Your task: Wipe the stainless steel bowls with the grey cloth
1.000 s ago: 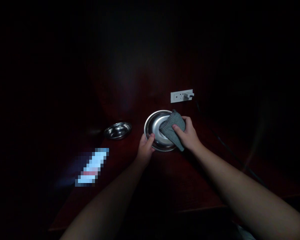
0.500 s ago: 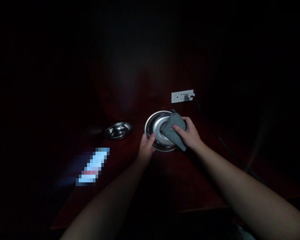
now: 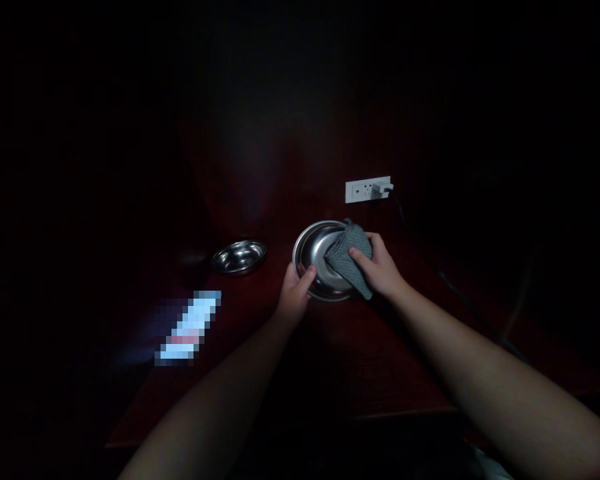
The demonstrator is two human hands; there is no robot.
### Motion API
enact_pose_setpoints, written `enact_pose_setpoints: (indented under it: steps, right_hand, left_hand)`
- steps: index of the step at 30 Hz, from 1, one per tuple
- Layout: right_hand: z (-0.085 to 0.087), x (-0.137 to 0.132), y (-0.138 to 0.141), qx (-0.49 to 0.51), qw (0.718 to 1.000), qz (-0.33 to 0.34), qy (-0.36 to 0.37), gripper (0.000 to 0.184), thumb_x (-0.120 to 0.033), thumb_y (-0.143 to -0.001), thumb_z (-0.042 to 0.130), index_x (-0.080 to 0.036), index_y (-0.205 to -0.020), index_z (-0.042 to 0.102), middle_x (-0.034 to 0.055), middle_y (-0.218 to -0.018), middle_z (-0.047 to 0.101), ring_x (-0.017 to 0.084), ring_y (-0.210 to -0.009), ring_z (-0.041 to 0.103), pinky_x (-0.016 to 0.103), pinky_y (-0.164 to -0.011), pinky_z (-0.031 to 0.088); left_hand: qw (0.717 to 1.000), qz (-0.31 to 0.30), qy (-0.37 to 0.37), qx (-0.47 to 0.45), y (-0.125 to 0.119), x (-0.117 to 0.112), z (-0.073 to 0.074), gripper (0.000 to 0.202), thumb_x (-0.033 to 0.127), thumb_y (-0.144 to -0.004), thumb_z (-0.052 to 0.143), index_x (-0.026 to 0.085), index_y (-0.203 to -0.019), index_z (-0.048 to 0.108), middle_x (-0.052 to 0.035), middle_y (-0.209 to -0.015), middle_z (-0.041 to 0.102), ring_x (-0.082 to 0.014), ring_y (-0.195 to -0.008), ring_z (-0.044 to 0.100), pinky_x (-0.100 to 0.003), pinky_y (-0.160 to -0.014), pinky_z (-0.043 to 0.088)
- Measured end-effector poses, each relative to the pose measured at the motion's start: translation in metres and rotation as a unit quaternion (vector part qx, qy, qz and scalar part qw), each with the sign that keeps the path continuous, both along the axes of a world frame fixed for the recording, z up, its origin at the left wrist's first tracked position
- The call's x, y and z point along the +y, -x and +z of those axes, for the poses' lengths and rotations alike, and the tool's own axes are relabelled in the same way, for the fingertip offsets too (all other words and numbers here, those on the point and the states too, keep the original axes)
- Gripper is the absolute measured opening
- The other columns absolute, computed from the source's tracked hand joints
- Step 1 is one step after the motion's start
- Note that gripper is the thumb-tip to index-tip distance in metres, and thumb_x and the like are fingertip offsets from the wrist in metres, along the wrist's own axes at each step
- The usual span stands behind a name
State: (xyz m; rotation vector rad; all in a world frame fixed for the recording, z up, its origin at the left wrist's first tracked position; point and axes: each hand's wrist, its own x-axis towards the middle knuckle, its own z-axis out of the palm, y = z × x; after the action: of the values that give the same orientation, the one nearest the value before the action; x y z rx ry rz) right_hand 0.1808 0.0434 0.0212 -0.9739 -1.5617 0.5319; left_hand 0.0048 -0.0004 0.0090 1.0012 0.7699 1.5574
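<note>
A shiny round metal bowl (image 3: pixel 313 250) is held tilted above the table, its hollow side facing me. My left hand (image 3: pixel 296 291) grips its lower left rim, thumb over the inside edge. In my right hand (image 3: pixel 380 267) is a folded grey-green cloth (image 3: pixel 351 257), pressed against the bowl's right side with the thumb on top. The cloth covers that part of the rim, and the fingers behind it are hidden. Left of my hands, a second metal bowl (image 3: pixel 239 258) rests on the table.
The dark red table (image 3: pixel 370 373) has its front edge near me. A bright, pixelated screen-like rectangle (image 3: pixel 190 330) lies at the left. On the back wall is a white socket panel (image 3: pixel 363 191) with a plug (image 3: pixel 381 189); a dark cable (image 3: pixel 447 283) trails down to the right.
The view has shifted slightly, so the table things sit a little further right and higher. Both hands keep their hold on bowl and cloth, with almost no other movement.
</note>
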Motion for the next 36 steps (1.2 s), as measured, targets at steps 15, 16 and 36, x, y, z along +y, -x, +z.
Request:
enact_pose_setpoints:
  steps: [15, 16, 36]
  right_hand:
    - [0.0040, -0.0032, -0.0010, -0.029, 0.999, 0.003, -0.021, 0.047, -0.052, -0.074, 0.056, -0.020, -0.105, 0.044, 0.0069, -0.100, 0.057, 0.022, -0.088, 0.055, 0.040, -0.080, 0.045]
    - [0.0042, -0.0032, -0.0012, -0.033, 0.999, 0.006, -0.021, 0.046, -0.052, -0.074, 0.056, -0.020, -0.105, 0.044, 0.0065, -0.099, 0.057, 0.022, -0.088, 0.055, 0.040, -0.080, 0.045]
    - [0.0060, -0.0041, -0.0026, -0.074, 0.996, 0.040, -0.034, 0.043, -0.051, -0.074, 0.057, -0.021, -0.103, 0.047, 0.0046, -0.094, 0.056, 0.022, -0.085, 0.054, 0.039, -0.078, 0.044]
  left_hand:
    - [1.000, 0.012, -0.012, -0.001, 0.0017, 0.0040, -0.0001, 0.041, 0.032, -0.067, 0.069, 0.018, -0.104, 0.057, -0.0057, -0.103, 0.064, -0.0211, -0.099, 0.059, -0.037, -0.090, 0.044]
    - [1.000, 0.016, -0.013, 0.001, 0.0021, 0.0042, -0.0001, 0.041, 0.031, -0.067, 0.069, 0.018, -0.103, 0.058, -0.0056, -0.102, 0.065, -0.0210, -0.099, 0.059, -0.036, -0.090, 0.044]
    - [0.996, 0.053, -0.026, 0.065, 0.0037, -0.0026, 0.0079, 0.029, 0.031, -0.069, 0.065, 0.016, -0.093, 0.063, -0.0026, -0.086, 0.067, -0.0185, -0.084, 0.060, -0.032, -0.083, 0.044]
